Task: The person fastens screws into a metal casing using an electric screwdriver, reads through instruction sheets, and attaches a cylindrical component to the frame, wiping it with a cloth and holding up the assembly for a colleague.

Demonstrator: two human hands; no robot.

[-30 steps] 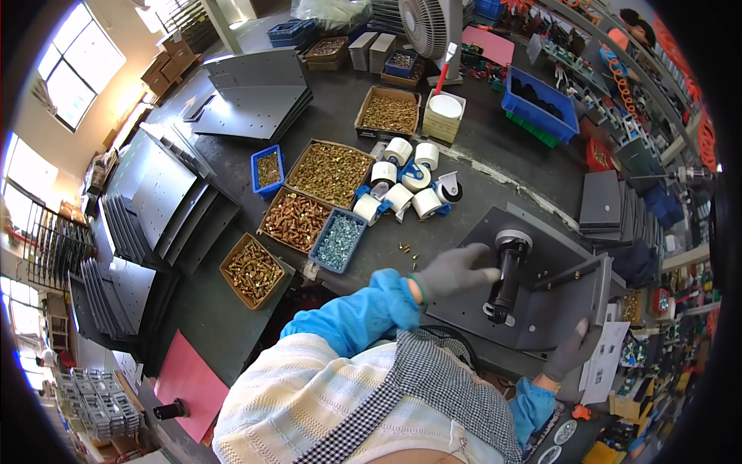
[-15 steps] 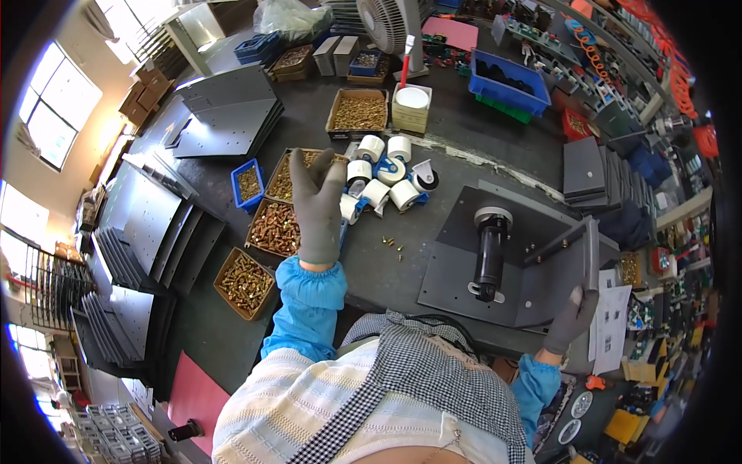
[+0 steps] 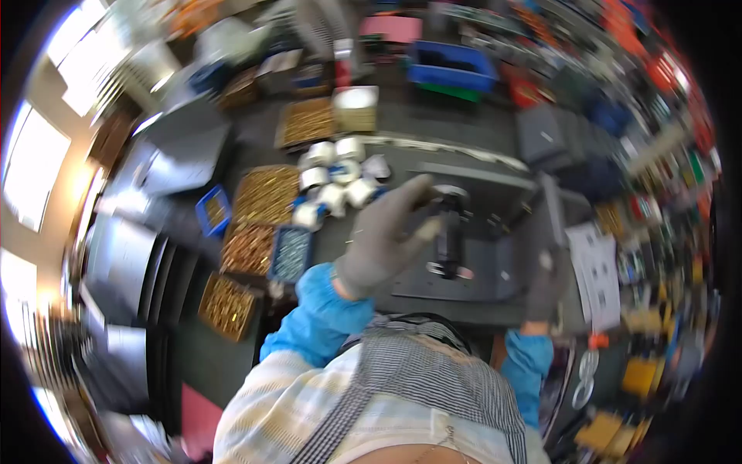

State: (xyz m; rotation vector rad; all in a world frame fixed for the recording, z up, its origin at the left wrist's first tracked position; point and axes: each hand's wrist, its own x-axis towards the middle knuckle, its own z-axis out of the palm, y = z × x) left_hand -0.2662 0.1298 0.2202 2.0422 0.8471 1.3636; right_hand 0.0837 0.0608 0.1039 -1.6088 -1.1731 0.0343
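Note:
A dark grey metal bracket (image 3: 479, 288) with upright plates lies on the bench in front of me. On it stands a black cylinder (image 3: 449, 243) with a pale ring at its top. My left hand (image 3: 386, 236), in a grey glove, is beside the cylinder. Its thumb and fingers are apart, with nothing visible between them; blur hides whether the tips touch the cylinder. My right hand (image 3: 547, 282), also gloved, grips the near right edge of the bracket's side plate. Both forearms wear blue sleeves.
Left of the bracket are white caster wheels (image 3: 332, 197), a blue bin of silvery small parts (image 3: 291, 254) and boxes of brass-coloured fittings (image 3: 267, 197). Papers (image 3: 597, 271) lie on the right. Behind stand a blue crate (image 3: 452, 69) and a white tub (image 3: 355, 99).
My left hand has moved right from the fittings boxes to the black cylinder, uncovering the blue bin. The right hand stays at the bracket's edge. The whole view has shifted and blurred.

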